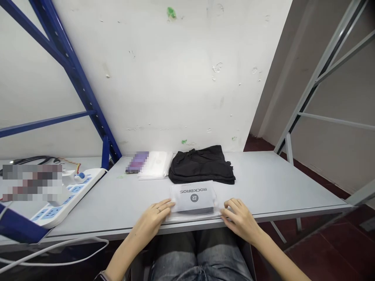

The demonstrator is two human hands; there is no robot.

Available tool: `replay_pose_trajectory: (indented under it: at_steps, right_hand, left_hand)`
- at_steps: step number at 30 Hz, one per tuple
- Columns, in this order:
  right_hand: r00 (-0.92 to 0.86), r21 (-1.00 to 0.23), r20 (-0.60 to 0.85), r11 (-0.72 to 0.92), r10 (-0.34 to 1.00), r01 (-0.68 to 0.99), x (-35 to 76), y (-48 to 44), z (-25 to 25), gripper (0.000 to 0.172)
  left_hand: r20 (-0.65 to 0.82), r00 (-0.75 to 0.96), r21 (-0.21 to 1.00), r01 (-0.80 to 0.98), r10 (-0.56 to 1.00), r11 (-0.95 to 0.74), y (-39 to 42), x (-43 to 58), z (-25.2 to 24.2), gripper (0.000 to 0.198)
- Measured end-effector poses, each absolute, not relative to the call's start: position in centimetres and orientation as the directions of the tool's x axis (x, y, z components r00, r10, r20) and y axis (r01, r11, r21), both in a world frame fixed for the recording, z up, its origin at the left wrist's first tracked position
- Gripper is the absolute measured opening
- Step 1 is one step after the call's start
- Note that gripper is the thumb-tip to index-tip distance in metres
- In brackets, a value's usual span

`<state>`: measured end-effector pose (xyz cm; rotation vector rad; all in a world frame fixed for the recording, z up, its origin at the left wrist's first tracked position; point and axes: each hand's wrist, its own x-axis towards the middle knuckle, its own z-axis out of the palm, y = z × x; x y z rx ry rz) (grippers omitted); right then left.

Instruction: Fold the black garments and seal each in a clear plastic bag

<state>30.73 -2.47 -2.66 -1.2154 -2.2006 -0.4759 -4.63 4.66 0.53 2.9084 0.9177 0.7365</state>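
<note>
Blue jeans point(202, 257) sit closest, with the person's legs under the front edge of a gray table point(278, 183). Just above them, the left hand point(155, 218) and the right hand point(241, 220) lie on each side of a clear plastic bag point(193, 201) that holds a white ROCKBROS card point(193, 195) (the word looks upside down from here). The bag sits at the front edge of the table, between the hands. The left fingers touch its left side, and the right fingers touch its lower right corner. Neither hand makes a fist. Both look loose and open, but I can't tell if they are pinching the plastic or only touching it. A gold ring point(158, 209) is on the left hand, and a dark band point(101, 276) shows at the left wrist.

Behind the bag, a folded black cloth point(202, 166) lies on the table. To its left is a flat white packet point(155, 164), then a purple thing point(137, 162) too blurry to name. Farther left, a white power strip point(68, 197) with blue parts lies near black wires point(35, 159). A white cable point(52, 253) hangs below the table. Blue shelf bars point(70, 74) stand before a white wall point(146, 78), and gray metal bars point(322, 70) stand on the right above a dark red floor point(322, 249).
</note>
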Motion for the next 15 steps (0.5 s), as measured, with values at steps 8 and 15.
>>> replay_pose_trajectory:
  at_steps: [8, 15]
  right_hand:
    - [-0.448, -0.179, 0.425, 0.558, 0.786, 0.81, 26.4, -0.1, 0.5, 0.055]
    - [-0.467, -0.263, 0.316, 0.549, 0.826, 0.794, 23.3, 2.7, -1.2, 0.058]
  left_hand:
    - [0.451, 0.615, 0.2, 0.637, 0.647, -0.745, 4.7, 1.0, 2.0, 0.038]
    - [0.293, 0.628, 0.125, 0.723, 0.721, -0.68, 6.3, 3.6, -2.3, 0.055]
